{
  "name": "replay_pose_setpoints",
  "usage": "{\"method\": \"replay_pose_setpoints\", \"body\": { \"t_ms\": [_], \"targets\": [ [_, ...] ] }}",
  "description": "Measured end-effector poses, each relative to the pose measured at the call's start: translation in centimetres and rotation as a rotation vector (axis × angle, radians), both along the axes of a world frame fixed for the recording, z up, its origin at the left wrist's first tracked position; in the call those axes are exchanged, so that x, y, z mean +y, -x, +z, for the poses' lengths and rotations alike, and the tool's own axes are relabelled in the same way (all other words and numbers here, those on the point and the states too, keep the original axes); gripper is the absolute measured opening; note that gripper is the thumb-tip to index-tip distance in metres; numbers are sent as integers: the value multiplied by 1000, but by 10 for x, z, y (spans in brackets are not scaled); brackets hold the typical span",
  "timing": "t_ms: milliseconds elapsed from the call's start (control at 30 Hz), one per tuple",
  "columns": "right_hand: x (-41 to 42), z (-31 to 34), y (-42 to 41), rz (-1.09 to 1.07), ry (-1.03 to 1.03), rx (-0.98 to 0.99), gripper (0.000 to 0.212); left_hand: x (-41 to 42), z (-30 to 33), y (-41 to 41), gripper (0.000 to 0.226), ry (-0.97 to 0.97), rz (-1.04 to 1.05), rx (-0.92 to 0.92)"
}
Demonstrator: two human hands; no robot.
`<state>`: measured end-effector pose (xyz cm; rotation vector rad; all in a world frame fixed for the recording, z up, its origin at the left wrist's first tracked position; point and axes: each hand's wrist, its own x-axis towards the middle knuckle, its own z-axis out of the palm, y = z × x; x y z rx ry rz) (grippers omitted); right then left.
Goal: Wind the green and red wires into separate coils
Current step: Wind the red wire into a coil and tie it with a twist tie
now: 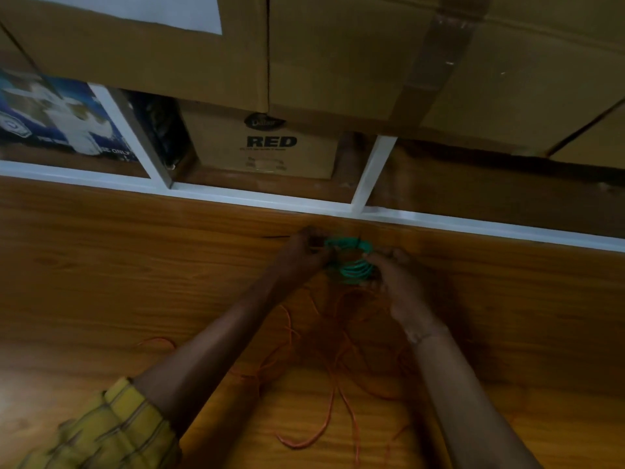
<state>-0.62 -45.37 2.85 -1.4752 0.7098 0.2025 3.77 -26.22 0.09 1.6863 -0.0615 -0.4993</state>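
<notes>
A small green wire coil point(351, 262) is held above the wooden table point(101, 272), the left hand point(306, 253) pinching its left side, the right hand point(397, 277) gripping its right. Loose red wire point(333, 384) sprawls on the table nearer the person than the coil.

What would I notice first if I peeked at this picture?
Two hands, the left hand and the right hand, hold a bright green wire coil in the middle of the wooden table. Below it, loose red wire sprawls in tangled loops. Behind, a cardboard box printed "RED" sits on the shelf.
</notes>
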Motion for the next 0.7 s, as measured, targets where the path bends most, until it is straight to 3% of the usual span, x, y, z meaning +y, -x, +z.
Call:
{"method": "replay_pose_setpoints", "body": {
  "t_ms": [133, 333, 500, 700],
  "targets": [
    [-21, -22, -44, -107, 109, 37, 34, -13, -7, -13, 39, -113, -1, -44],
    [-36, -52, -71, -30, 320, 30, 29, -11, -8, 6, 44, -187, -72, -120],
    [-41, -51, -37, 136, 468, -54, 58, 33, -4, 36, 30, -107, -57, -120],
    [27, 17, 62, 195, 428, -222, 19, 118, 18, 95, 18, 63, 146, -30]
  ]
}}
